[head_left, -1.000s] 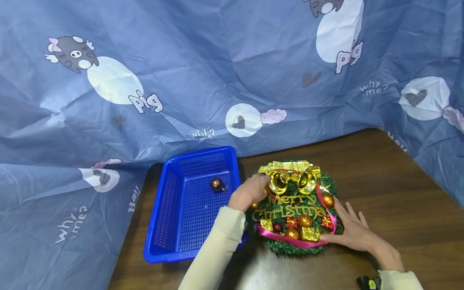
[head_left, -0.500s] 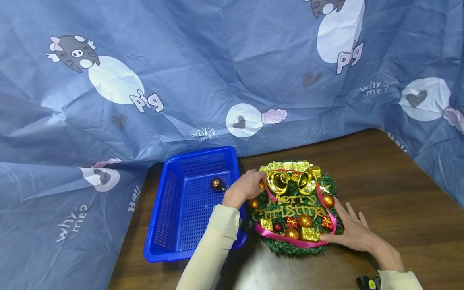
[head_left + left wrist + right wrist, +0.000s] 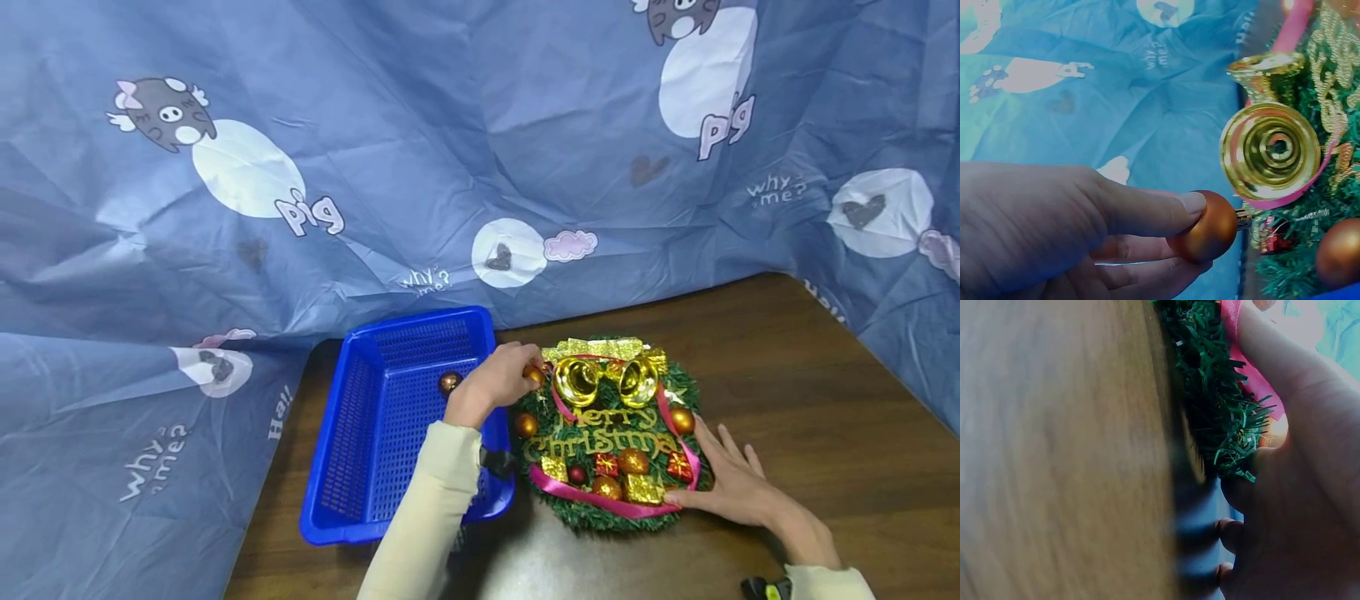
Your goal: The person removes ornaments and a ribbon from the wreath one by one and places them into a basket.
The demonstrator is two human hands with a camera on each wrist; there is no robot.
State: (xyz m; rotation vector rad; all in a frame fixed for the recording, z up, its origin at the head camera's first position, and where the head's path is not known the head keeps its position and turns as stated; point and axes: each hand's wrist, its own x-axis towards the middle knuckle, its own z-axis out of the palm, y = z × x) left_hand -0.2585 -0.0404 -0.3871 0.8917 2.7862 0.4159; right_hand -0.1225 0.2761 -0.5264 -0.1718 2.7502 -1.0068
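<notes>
since the earlier head view, the left hand [image 3: 491, 379] had drawn leftward, away from the gold bells [image 3: 638, 381], bringing the orange bauble [image 3: 1207, 225] with it; the right hand [image 3: 738, 483] had stayed put. the left fingers pinched the bauble closely, thumb against the rest, at the left edge of the christmas wreath [image 3: 611, 521], its metal cap [image 3: 1244, 217] facing the greenery; whether it was free of the wreath could not be told. the right fingers were spread and nearly straight at the wreath's right edge, gripping nothing. the bauble was probably light, stiff and slick, its shell perhaps easily cracked, so best held gently round its middle. the wreath lay flat on the brown tabletop [image 3: 810, 375], beside a blue basket [image 3: 352, 532] holding a brown bauble [image 3: 449, 382]; behind hung a blue printed cloth [image 3: 405, 167].
</notes>
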